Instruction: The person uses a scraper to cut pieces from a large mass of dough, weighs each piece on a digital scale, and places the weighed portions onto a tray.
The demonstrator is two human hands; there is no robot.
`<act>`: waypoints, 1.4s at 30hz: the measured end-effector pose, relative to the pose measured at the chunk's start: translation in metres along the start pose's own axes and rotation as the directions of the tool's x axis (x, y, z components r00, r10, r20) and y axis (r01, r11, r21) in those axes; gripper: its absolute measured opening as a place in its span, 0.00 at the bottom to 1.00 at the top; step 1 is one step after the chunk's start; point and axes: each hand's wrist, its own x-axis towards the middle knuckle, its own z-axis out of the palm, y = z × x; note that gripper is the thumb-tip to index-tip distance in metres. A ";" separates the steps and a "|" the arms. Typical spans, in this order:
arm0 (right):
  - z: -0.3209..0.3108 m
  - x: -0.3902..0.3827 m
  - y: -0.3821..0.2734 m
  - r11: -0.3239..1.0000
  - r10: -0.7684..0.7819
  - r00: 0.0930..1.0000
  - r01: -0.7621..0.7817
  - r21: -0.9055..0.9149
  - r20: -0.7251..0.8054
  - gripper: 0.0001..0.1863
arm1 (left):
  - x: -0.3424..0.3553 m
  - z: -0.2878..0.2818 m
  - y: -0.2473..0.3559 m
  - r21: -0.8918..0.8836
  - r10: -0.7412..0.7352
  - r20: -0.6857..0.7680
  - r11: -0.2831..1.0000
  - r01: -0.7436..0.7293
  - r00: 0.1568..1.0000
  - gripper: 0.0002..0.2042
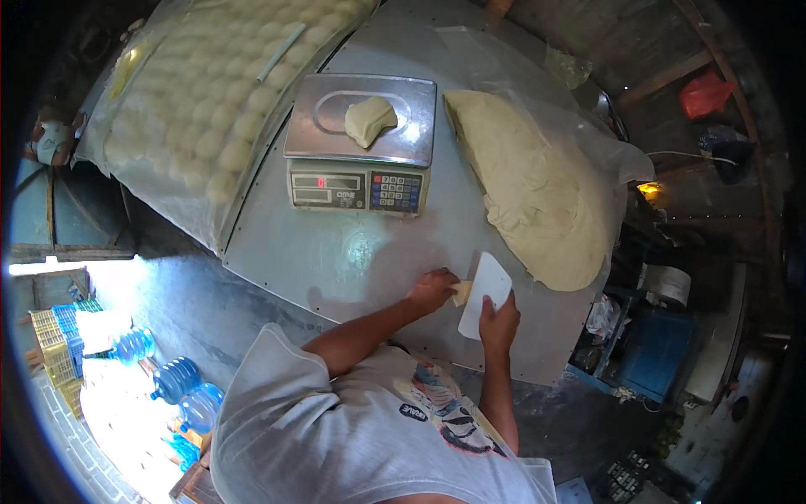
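Note:
My right hand (501,321) grips a white, flat dough scraper (482,286) near the front edge of the metal table. Just left of the scraper, my left hand (433,290) has its fingers closed on a small piece of dough (462,293). The dough piece lies close against the scraper; whether they touch I cannot tell. Beyond my hands, a lump of dough (367,123) rests on the steel pan of a digital scale (359,186). To the right spreads a large mass of pale dough (541,189), partly under clear plastic.
At the far left, many round dough balls (222,113) lie in rows under plastic sheeting (180,176). Blue water bottles (176,378) and stacked crates (57,340) stand on the floor at left. A blue box-like object (656,349) is beyond the table's right edge.

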 end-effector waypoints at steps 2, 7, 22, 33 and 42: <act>0.030 0.005 -0.007 0.982 0.068 0.992 -0.048 -0.184 0.107 0.22 | -0.011 -0.004 0.006 -0.165 -0.182 -0.118 0.973 0.162 0.976 0.09; 0.086 0.050 -0.009 0.998 -0.060 0.996 0.060 0.008 0.068 0.21 | -0.010 -0.013 -0.008 0.000 -0.152 -0.403 0.986 0.166 0.902 0.15; -0.032 -0.012 0.127 0.714 0.219 0.975 -0.186 0.675 0.037 0.25 | 0.096 -0.276 -0.007 0.356 0.200 -0.826 0.910 0.213 0.527 0.19; -0.057 0.004 0.129 0.631 0.179 0.983 -0.146 0.762 0.040 0.25 | 0.005 0.005 0.057 0.429 -0.125 0.151 0.902 0.049 0.981 0.18; -0.053 0.000 0.125 0.631 0.069 0.991 -0.132 0.764 0.114 0.24 | -0.016 0.021 0.045 -0.197 -0.303 -0.197 0.944 0.265 0.932 0.13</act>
